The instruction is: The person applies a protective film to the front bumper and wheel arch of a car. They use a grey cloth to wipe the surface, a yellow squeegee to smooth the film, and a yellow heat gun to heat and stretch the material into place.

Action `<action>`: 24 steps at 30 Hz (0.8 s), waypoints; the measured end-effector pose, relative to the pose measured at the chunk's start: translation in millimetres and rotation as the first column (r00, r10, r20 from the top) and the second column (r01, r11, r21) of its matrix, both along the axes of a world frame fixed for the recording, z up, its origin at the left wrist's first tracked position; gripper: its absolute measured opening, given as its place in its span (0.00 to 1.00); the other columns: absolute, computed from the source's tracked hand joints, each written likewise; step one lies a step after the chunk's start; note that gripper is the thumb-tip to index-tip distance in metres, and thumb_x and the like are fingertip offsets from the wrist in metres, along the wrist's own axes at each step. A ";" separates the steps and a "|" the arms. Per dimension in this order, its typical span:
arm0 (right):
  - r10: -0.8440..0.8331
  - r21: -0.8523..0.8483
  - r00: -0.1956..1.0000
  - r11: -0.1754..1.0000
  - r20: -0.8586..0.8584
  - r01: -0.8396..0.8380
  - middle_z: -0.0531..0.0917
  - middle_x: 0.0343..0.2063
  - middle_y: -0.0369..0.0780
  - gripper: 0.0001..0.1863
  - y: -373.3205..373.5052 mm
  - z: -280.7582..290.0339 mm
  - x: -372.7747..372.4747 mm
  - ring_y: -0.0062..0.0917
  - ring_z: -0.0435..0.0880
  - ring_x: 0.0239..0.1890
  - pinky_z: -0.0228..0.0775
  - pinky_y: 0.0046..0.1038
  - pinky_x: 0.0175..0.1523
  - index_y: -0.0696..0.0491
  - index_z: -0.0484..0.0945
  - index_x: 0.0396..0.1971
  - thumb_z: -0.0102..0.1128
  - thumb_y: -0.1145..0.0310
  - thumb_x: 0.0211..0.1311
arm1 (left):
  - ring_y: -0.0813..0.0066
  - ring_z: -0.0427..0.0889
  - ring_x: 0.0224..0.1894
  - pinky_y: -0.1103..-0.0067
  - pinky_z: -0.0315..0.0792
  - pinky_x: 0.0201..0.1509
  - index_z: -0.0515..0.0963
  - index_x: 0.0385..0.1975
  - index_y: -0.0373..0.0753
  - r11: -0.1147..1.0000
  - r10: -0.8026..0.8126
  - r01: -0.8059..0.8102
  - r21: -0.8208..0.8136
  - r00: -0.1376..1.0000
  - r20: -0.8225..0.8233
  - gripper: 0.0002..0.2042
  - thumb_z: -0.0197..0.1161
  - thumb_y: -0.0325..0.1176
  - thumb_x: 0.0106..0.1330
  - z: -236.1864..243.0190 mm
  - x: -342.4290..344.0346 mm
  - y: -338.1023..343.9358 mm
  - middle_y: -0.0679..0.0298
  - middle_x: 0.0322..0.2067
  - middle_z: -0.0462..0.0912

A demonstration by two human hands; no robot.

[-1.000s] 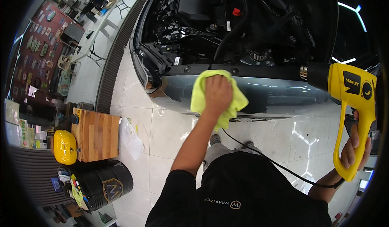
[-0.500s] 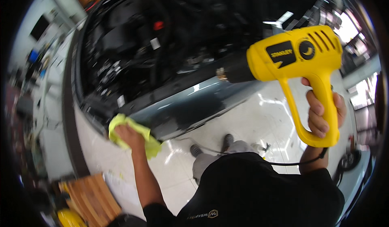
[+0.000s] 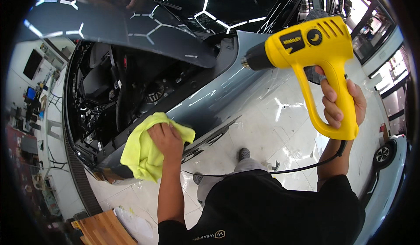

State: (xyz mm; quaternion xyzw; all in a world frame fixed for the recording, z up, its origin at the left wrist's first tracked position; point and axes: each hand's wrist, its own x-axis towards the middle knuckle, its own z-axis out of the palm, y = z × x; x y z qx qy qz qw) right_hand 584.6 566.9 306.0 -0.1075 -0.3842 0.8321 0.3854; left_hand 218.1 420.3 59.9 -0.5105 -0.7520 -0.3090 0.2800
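Your tiled floor (image 3: 262, 109) spreads along the outer side of the car's front fender (image 3: 210, 103), giving your arms room on that side. The raised hood (image 3: 127, 19) stands above and beyond the fender, and the engine bay (image 3: 98, 87) opens just past the fender's upper edge, so that edge is the near boundary to mind. The yellow heat gun (image 3: 321, 43) hangs off the outer side of the fender toward its rear end. Your right hand (image 3: 332, 108) has its fingers wrapped closely around the grip; the trigger is hidden. The gun's barrel slants slightly down toward the fender, and its black cord (image 3: 302, 168) trails below the fender across your waist. The yellow-green microfiber cloth (image 3: 142, 146) lies draped over the front part of the fender, bunched at the upper edge and hanging down the outer face. Your left hand (image 3: 168, 141) is the nearer one, its fingers bent together on the folds, directly over the fender; how firmly they pinch, you cannot tell. Smallest of all, the metal nozzle (image 3: 245, 61) points at the fender's rear stretch, well apart from the cloth; whatever gap separates it from the paint cannot be judged.
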 end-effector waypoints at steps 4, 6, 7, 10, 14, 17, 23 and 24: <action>0.007 0.047 0.994 0.999 0.105 -0.012 0.78 0.29 0.43 0.33 57.7 4.2 13.7 0.25 0.81 0.18 0.78 0.21 0.24 0.65 0.58 0.60 0.50 0.55 0.67 | 0.42 0.70 0.46 0.53 0.62 0.56 0.73 0.40 0.28 1.000 0.001 0.000 -0.023 1.000 0.009 0.11 0.58 0.27 0.60 9.6 51.2 71.3 0.44 0.41 0.72; 0.038 0.037 0.993 0.998 0.108 -0.043 0.78 0.29 0.43 0.33 84.8 5.6 17.7 0.25 0.81 0.17 0.77 0.21 0.24 0.65 0.59 0.60 0.51 0.54 0.67 | 0.44 0.70 0.46 0.53 0.62 0.59 0.72 0.37 0.29 0.999 0.017 -0.016 -0.039 0.999 0.033 0.11 0.58 0.30 0.60 11.4 71.4 101.3 0.45 0.39 0.71; 0.055 0.034 0.992 0.998 0.115 -0.059 0.78 0.29 0.43 0.32 95.0 6.6 18.5 0.25 0.80 0.17 0.77 0.20 0.24 0.65 0.59 0.59 0.51 0.54 0.66 | 0.44 0.70 0.46 0.53 0.63 0.58 0.72 0.36 0.29 0.999 0.025 -0.024 -0.046 0.999 0.032 0.10 0.58 0.30 0.60 12.9 77.4 110.6 0.45 0.39 0.71; 0.043 0.032 0.993 0.998 0.107 -0.046 0.78 0.29 0.43 0.32 110.4 7.5 18.9 0.25 0.80 0.17 0.76 0.20 0.23 0.66 0.60 0.59 0.50 0.54 0.67 | 0.45 0.71 0.46 0.54 0.63 0.57 0.72 0.36 0.30 0.991 0.045 -0.042 -0.128 0.999 0.018 0.10 0.57 0.32 0.62 9.9 74.6 118.4 0.46 0.38 0.72; -0.004 0.048 0.996 0.999 0.091 0.000 0.77 0.29 0.43 0.31 113.1 4.3 33.8 0.24 0.80 0.16 0.76 0.19 0.23 0.67 0.59 0.58 0.49 0.55 0.68 | 0.44 0.70 0.45 0.54 0.62 0.52 0.72 0.34 0.29 0.985 0.154 -0.151 -0.078 0.988 0.030 0.07 0.59 0.27 0.61 -2.5 14.8 41.7 0.44 0.37 0.73; 0.014 0.068 0.998 0.998 0.069 -0.018 0.77 0.29 0.43 0.31 121.2 -3.6 37.2 0.24 0.80 0.16 0.75 0.19 0.23 0.67 0.59 0.58 0.49 0.55 0.68 | 0.43 0.68 0.43 0.55 0.61 0.48 0.69 0.32 0.27 0.955 0.296 -0.290 -0.062 0.946 0.130 0.06 0.55 0.26 0.64 6.9 -14.7 -12.4 0.42 0.38 0.70; -0.042 0.170 0.996 0.985 0.076 0.029 0.77 0.29 0.43 0.30 132.5 -4.2 22.6 0.24 0.81 0.17 0.76 0.18 0.24 0.65 0.59 0.59 0.49 0.56 0.68 | 0.39 0.67 0.49 0.51 0.61 0.57 0.71 0.40 0.26 0.949 0.308 -0.300 -0.092 0.947 0.091 0.11 0.55 0.24 0.59 -25.3 26.5 35.5 0.40 0.44 0.70; -0.049 0.172 0.996 0.984 0.072 0.036 0.77 0.30 0.44 0.30 132.7 -3.8 16.8 0.24 0.80 0.17 0.75 0.18 0.24 0.66 0.59 0.59 0.49 0.57 0.68 | 0.39 0.68 0.49 0.51 0.61 0.58 0.71 0.40 0.26 0.963 0.266 -0.262 -0.064 0.960 0.083 0.11 0.55 0.25 0.59 -23.6 42.7 55.6 0.41 0.45 0.70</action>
